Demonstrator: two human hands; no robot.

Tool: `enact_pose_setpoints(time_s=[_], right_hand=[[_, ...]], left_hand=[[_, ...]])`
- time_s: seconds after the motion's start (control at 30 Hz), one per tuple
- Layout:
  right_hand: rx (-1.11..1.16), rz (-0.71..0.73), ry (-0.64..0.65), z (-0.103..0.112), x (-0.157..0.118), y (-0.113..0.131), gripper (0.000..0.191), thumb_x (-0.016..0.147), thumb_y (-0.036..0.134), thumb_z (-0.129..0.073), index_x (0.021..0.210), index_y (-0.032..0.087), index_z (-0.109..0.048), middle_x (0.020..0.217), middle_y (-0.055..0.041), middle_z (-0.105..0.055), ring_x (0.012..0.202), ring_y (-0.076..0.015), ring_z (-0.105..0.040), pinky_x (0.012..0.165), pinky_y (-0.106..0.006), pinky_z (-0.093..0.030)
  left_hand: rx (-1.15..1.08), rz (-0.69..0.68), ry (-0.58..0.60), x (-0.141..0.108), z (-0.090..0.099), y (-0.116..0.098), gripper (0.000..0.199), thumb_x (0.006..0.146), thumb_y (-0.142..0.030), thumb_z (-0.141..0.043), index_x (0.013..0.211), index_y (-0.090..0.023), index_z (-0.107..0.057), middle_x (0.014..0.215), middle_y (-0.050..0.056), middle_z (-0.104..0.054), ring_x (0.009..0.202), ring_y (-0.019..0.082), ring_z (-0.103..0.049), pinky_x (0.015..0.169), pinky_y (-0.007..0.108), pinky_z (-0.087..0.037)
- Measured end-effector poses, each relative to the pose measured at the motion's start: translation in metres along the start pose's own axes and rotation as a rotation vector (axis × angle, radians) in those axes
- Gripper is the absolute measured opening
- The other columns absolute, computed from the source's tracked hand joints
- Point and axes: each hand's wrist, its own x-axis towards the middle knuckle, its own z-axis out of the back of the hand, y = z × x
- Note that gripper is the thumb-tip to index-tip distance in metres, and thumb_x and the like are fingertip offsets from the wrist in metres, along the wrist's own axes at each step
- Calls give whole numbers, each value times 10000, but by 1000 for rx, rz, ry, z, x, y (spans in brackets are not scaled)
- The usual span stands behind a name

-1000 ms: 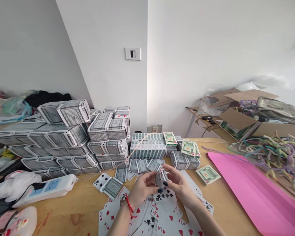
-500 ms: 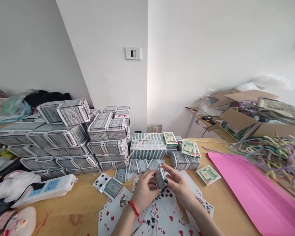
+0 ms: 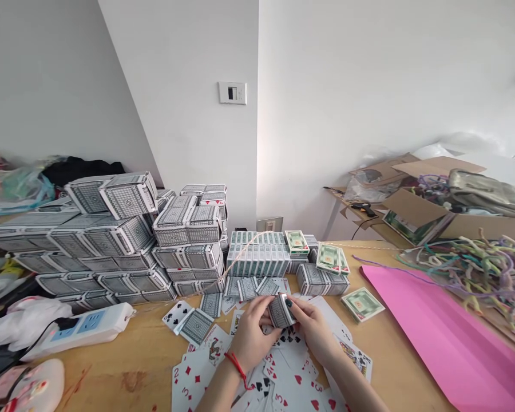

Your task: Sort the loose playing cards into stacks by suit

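Note:
Between my two hands is a playing card (image 3: 278, 312) with a grey patterned back, bent into a folded shape. My left hand (image 3: 254, 329) grips its left side, fingers above and thumb below; a red cord circles that wrist. On the card's right edge, my right hand (image 3: 311, 326) presses with dark-nailed fingers. Whether more than one card is held I cannot tell. Under and around my hands lie loose face-up playing cards (image 3: 298, 380), hearts and spades among them. Several back-up cards (image 3: 196, 326) lie left of and beyond my hands.
Blocks of folded cards (image 3: 111, 240) are stacked high at the left. Green card boxes (image 3: 257, 254) stand at the back, with another green card box (image 3: 363, 304) at right. A power strip (image 3: 86, 329) lies left, pink paper (image 3: 438, 337) right, beside tangled coloured cords (image 3: 476, 280).
The fingers of my right hand have shifted on the card's right edge, and the folded card has turned slightly. My left hand keeps its hold almost unmoved.

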Motion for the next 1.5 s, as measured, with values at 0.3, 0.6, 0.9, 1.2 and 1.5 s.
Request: enact_pose_setpoints(time_s=[0.3, 0.6, 0.9, 1.2, 1.5], right_hand=[[-256, 32, -149, -2, 1, -2, 434, 736, 541, -484, 601, 163, -648, 532, -17, -564, 462, -145, -464, 433, -236, -372], [-347, 109, -240, -4, -1, -6, 406, 759, 499, -478, 616, 170, -669, 568, -23, -623, 575, -193, -571, 493, -237, -417], [-529, 152, -310, -4, -2, -5, 390, 766, 481, -479, 639, 171, -679, 649, -47, -687, 656, -226, -615, 574, -256, -461], [-557, 224, -274, -4, -5, -3, 354, 794, 446, -457, 712, 179, -674, 755, -68, -702, 681, -220, -625, 591, -261, -472], [-379, 178, -209, -2, -2, -10, 388, 807, 470, -431, 756, 163, -663, 614, -40, -638, 605, -194, -586, 557, -257, -450]], left_hand=[[209, -67, -40, -2, -1, 5, 547, 712, -98, -527, 1212, -281, -401, 1204, 56, -448, 778, 145, -592, 753, 340, -542], [294, -122, -51, -2, -1, 4, 528, 707, -109, -545, 1200, -246, -418, 1205, 72, -465, 924, 188, -571, 805, 335, -516], [326, -137, -46, -3, -2, 2, 508, 730, -124, -529, 1213, -233, -414, 1192, 81, -476, 950, 196, -573, 812, 334, -516], [279, -169, -76, -4, 0, -5, 454, 748, -191, -529, 1190, -224, -433, 1125, 83, -512, 724, 138, -597, 687, 293, -544], [277, -134, -128, 0, 1, 0, 486, 740, -134, -514, 1202, -247, -417, 1121, 70, -500, 771, 147, -589, 730, 315, -532]])
